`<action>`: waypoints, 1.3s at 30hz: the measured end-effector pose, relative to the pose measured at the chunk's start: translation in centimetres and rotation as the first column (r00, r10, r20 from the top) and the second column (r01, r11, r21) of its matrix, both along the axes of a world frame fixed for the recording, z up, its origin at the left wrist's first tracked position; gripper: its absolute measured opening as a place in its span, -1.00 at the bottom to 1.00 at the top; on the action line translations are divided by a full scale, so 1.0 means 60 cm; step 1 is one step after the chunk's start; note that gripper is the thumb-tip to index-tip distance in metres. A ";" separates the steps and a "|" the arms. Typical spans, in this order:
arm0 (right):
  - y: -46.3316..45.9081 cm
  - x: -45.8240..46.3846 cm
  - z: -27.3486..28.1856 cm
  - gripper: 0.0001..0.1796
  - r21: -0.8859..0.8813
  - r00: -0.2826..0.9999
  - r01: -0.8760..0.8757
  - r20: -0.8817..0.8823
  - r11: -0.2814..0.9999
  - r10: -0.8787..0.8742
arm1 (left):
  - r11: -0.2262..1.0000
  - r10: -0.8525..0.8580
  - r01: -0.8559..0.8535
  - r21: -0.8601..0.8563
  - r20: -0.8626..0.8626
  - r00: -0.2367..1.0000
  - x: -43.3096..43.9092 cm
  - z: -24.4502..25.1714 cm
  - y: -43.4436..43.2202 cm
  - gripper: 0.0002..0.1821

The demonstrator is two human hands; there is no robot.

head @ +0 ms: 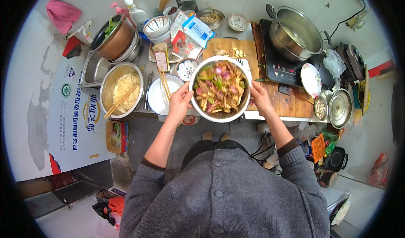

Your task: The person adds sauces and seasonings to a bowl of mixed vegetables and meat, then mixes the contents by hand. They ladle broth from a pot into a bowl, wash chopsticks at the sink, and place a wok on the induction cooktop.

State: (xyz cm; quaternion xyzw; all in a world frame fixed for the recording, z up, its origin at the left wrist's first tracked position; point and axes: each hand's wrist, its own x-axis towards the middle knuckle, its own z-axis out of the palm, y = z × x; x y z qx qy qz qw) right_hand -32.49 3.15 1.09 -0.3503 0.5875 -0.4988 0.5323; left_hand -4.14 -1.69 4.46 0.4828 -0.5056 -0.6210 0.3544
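A round metal basin [207, 115] full of mixed food, with pieces of green pepper and purple onion, is held up over the counter's front edge. My left hand [179, 102] grips its left rim, and my right hand [260, 98] grips its right rim. Left of my left hand lie a white plate [156, 94] and a pair of chopsticks [164, 82]. Farther left, a metal basin [104, 89] holds pale noodle-like strips, with chopsticks [121, 102] resting across it. Behind the held basin is a wooden cutting board [218, 45] with sliced pieces on it.
At the back right, a two-handled steel pot [286, 46] stands on a black induction cooker [280, 67]. A floral plate [310, 79] leans beside it. A brown pot [115, 41] stands over the sink [95, 68] at left. Bowls [157, 27] and packets [197, 30] crowd the counter's back.
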 end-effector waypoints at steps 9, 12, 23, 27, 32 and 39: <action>-0.015 0.005 0.035 -0.61 -0.004 0.996 -0.019 -0.085 1.000 0.018 | 1.000 -0.008 0.004 -0.027 -0.115 0.993 0.001 -0.020 -0.013 -0.60; -0.020 -0.002 0.033 -0.62 -0.044 0.996 -0.003 -0.092 0.999 -0.001 | 0.999 0.039 -0.039 0.011 -0.040 0.998 0.001 -0.030 -0.022 -0.60; -0.011 0.009 0.006 -0.59 -0.040 0.999 0.049 -0.002 0.998 -0.049 | 0.998 0.047 -0.044 0.045 -0.068 0.997 0.009 -0.016 -0.005 -0.63; -0.013 0.012 0.002 -0.59 0.027 0.997 -0.049 -0.064 0.998 0.051 | 0.999 -0.019 0.020 -0.026 0.024 1.000 0.013 -0.023 -0.015 -0.61; -0.015 0.015 0.003 -0.56 -0.018 0.997 0.064 -0.041 0.998 -0.064 | 1.000 -0.005 0.005 -0.024 0.000 1.000 0.018 -0.027 -0.021 -0.58; 0.007 0.004 0.017 -0.60 -0.103 0.996 0.085 -0.032 0.991 -0.089 | 1.000 0.000 0.000 0.028 0.007 1.000 0.006 -0.007 -0.029 -0.57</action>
